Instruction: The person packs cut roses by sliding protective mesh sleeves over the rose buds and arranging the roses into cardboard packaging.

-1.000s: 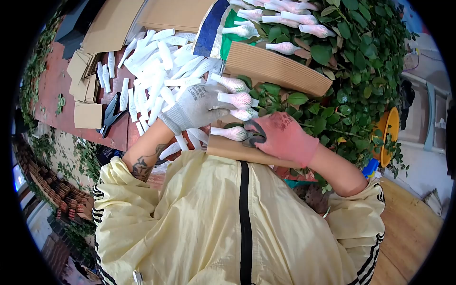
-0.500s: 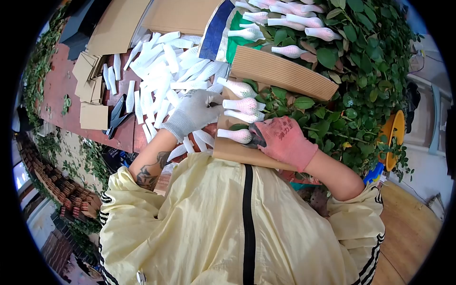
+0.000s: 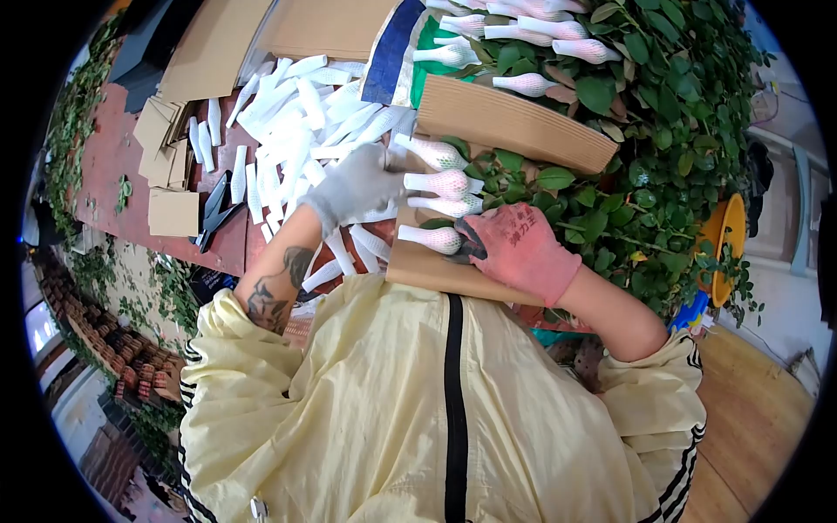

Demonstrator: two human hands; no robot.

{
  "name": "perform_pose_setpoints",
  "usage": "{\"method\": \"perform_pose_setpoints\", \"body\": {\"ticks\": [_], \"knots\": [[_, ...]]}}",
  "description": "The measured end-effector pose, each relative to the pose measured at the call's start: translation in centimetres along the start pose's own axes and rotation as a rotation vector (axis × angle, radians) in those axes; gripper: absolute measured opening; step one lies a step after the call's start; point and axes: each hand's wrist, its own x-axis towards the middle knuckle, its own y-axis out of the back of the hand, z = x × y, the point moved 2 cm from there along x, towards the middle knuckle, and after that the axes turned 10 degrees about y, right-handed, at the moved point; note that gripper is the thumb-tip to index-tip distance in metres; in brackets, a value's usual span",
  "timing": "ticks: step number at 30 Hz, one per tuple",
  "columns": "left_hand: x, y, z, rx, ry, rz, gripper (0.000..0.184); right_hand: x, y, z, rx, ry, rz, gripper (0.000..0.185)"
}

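Several rosebuds in white net sleeves lie on a cardboard sheet, their leafy stems running right. My right hand, in a pink glove with dark fingertips, is closed at the base of the lowest netted rose. Its fingertips are partly hidden around the stem. My left hand, in a grey glove, is smeared by motion just left of the sleeve ends of the middle netted roses. Whether it holds anything is unclear. Behind it spreads a heap of loose white net sleeves.
A corrugated cardboard strip lies beyond the roses, with more netted roses behind it. Dense rose foliage fills the right side. At left are a black stapler and small cardboard pieces on the reddish table.
My left hand has shifted slightly left, away from the sleeve ends, and is now blurred. My right hand stays at the lowest rose. The view has shifted a little.
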Motion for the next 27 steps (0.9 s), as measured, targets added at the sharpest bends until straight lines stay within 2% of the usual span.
{"method": "perform_pose_setpoints", "body": {"ticks": [1, 2, 5, 8, 10, 11, 14, 16, 20, 21, 23, 24, 26, 27], "knots": [[0.6, 0.3, 0.2, -0.077, -0.017, 0.059, 0.016, 0.1, -0.1, 0.0, -0.010, 0.011, -0.006, 0.053], [1.5, 0.6, 0.0, -0.071, -0.092, 0.070, 0.026, 0.3, 0.1, -0.1, -0.011, 0.013, -0.003, 0.053], [2.6, -0.1, 0.1, 0.015, -0.153, 0.080, 0.026, 0.3, 0.2, -0.2, 0.002, -0.054, -0.098, 0.053], [4.8, -0.3, -1.3, -0.020, -0.187, 0.061, 0.027, 0.3, 0.0, -0.2, -0.038, -0.014, -0.012, 0.053], [4.7, -0.2, -1.2, 0.047, -0.185, 0.047, 0.029, 0.6, 0.8, -0.3, 0.029, -0.048, -0.175, 0.054], [4.6, -0.1, -1.0, 0.111, -0.186, 0.034, 0.031, 0.5, 1.1, -0.4, 0.028, -0.048, -0.174, 0.054], [2.4, -0.2, 0.7, 0.235, -0.170, 0.070, 0.036, 0.0, 1.5, -0.8, -0.092, 0.038, -0.144, 0.052], [1.9, -0.2, 1.0, 0.239, -0.150, 0.074, 0.038, -0.1, 1.2, -0.8, -0.077, 0.064, 0.060, 0.049], [1.6, -0.5, 1.0, 0.214, -0.140, 0.085, 0.039, 0.4, 0.2, -0.2, -0.053, 0.037, 0.077, 0.045], [1.6, -0.5, 0.7, 0.214, -0.140, 0.085, 0.039, 0.7, 0.2, 0.0, 0.019, 0.008, 0.005, 0.043], [1.3, -0.1, 0.0, 0.228, -0.293, 0.163, 0.037, 0.9, -0.2, 0.2, 0.090, -0.024, -0.065, 0.040], [0.1, 0.4, 0.3, 0.231, -0.297, 0.161, 0.037, 0.9, -0.5, 0.2, 0.092, 0.013, 0.020, 0.036], [-3.8, 2.1, 1.7, 0.612, -0.169, 0.267, 0.031, 0.5, -0.7, 0.3, 0.099, 0.032, 0.110, 0.033], [-4.9, 2.4, 1.8, 0.566, -0.183, 0.188, 0.027, 0.2, -0.6, 0.1, 0.064, 0.051, 0.193, 0.033]]}}
